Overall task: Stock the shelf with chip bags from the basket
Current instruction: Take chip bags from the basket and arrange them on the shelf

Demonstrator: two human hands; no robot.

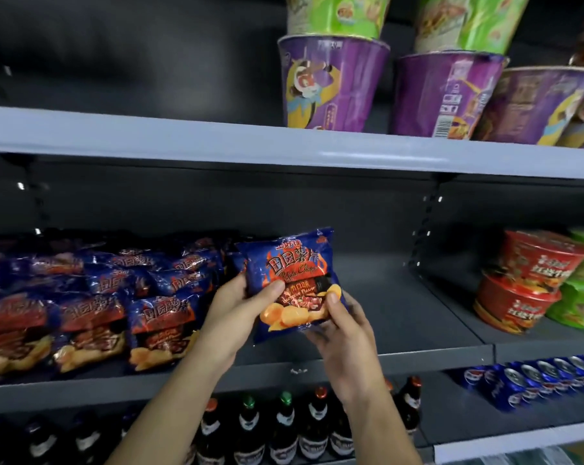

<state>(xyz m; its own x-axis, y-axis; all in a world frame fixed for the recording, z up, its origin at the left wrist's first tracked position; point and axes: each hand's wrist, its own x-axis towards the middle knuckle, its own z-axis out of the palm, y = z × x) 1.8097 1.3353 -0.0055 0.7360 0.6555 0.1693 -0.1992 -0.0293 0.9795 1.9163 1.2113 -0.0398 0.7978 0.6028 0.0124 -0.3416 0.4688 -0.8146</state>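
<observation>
— Where is the bag?
— The bag (294, 283) is in both hands. It is upright, a little tilted, with its front toward the camera. It is over the shelf (401, 317), just right of the row of bags (92, 297) already lying there.
— How does the left hand hold it?
— The left hand (231, 317) grips the bag's left edge. The thumb curls over the front and the other fingers are behind.
— And the right?
— The right hand (346, 345) holds the lower right corner. The thumb presses the front by the printed chips, and the fingers curl underneath and behind.
— Does the bag touch the shelf?
— I cannot tell. Its bottom edge shows against the shelf's bare grey part, near the front lip.
— Does it touch the row?
— Its upper left corner overlaps the rearmost bags in view. Whether they touch is unclear.
— What else is on that shelf?
— Red bowls (518, 286) are stacked two high at the far right, with green tubs (582, 297) just beside them.
— Above?
— Purple cups (330, 82) stand on the upper shelf (183, 135), and green cups (340, 15) are stacked on top of them.
— Below?
— Bottles (283, 427) stand in a row under the hands, and blue cans (535, 377) are lined up to the right.
</observation>
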